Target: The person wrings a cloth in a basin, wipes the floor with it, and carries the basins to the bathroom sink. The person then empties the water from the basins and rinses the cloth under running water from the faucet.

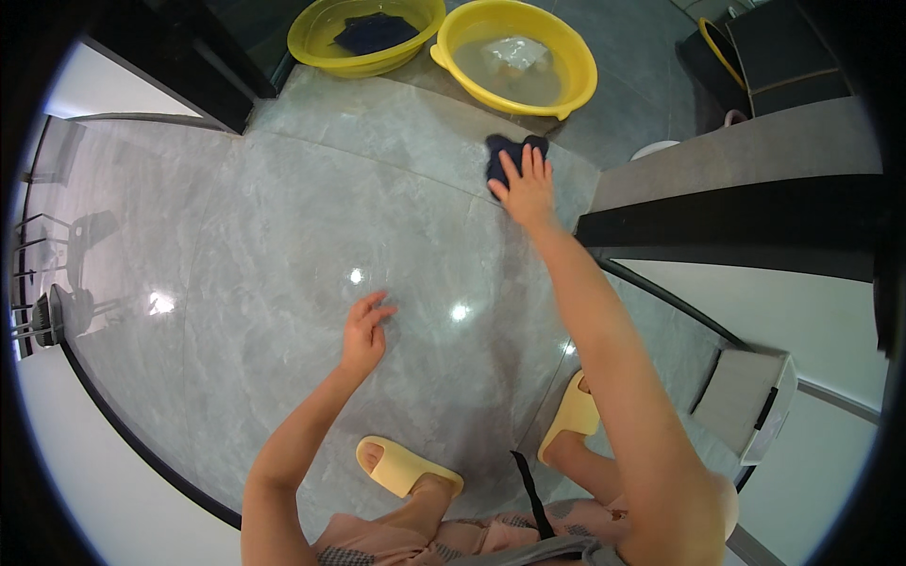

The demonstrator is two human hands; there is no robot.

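A dark blue cloth (504, 166) lies bunched on the grey marbled tile floor, just in front of a yellow basin. My right hand (527, 187) rests on top of it with the fingers spread, touching it rather than closed around it. My left hand (367, 332) hovers over the floor, holding nothing, its fingers apart and slightly bent. The yellow basin (587, 78) holds cloudy water and a pale, shiny thing (520, 53) that I cannot identify. Left of it, a second yellow basin (301, 53) contains dark fabric (375, 34) in liquid.
A black door frame (729, 223) stands to the right, another black frame (170, 67) at the upper left. A white box (743, 400) with a black handle sits against the right wall. My feet in yellow slides (403, 470) are below. Chair legs (42, 244) show far left.
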